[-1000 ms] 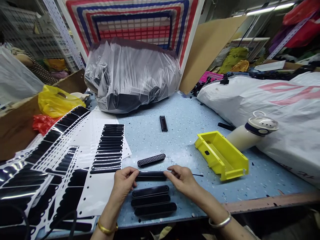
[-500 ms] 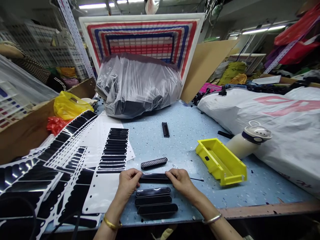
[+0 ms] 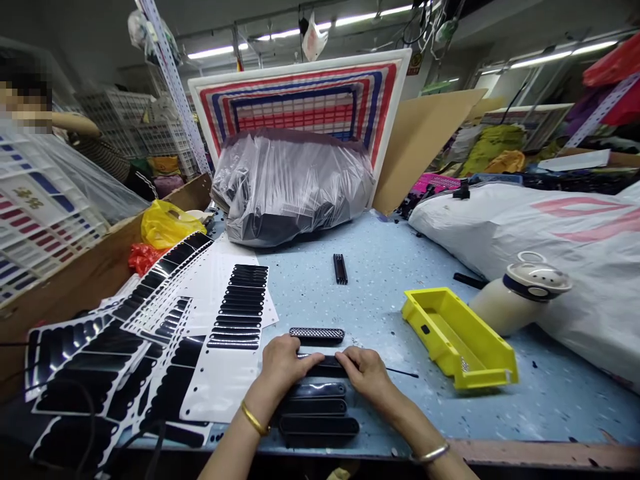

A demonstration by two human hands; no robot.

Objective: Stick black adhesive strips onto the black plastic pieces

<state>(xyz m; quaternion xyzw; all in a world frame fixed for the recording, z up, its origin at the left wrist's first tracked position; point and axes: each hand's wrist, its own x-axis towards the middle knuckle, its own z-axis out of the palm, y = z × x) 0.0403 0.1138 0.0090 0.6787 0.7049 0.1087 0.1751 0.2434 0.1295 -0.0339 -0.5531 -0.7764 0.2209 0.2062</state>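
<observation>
A glossy black oblong piece (image 3: 326, 365) lies crosswise between my hands, just above the tabletop or on it; I cannot tell which. My left hand (image 3: 283, 363) has its thumb stretched along the top of the piece, with the other fingers curled at its left end. At the right end, my right hand (image 3: 367, 373) pinches it with thumb and fingers. Behind it rests a similar black piece with a perforated, light-patterned face (image 3: 317, 335). Several black oblong pieces (image 3: 319, 425) lie in a row in front. A thin black rod (image 3: 404, 373) sticks out beyond my right hand.
White sheets of black strips (image 3: 239, 307) spread over the left. A yellow bin (image 3: 463, 340) and a bottle (image 3: 520, 293) stand right, beside a large white sack (image 3: 590, 247). A plastic-covered bundle (image 3: 295, 187) fills the back. Another person (image 3: 75, 123) is at far left.
My left hand has slid rightward along the black piece, its thumb now close to my right thumb. The whole view has shifted, with the scene moving right and slightly down.
</observation>
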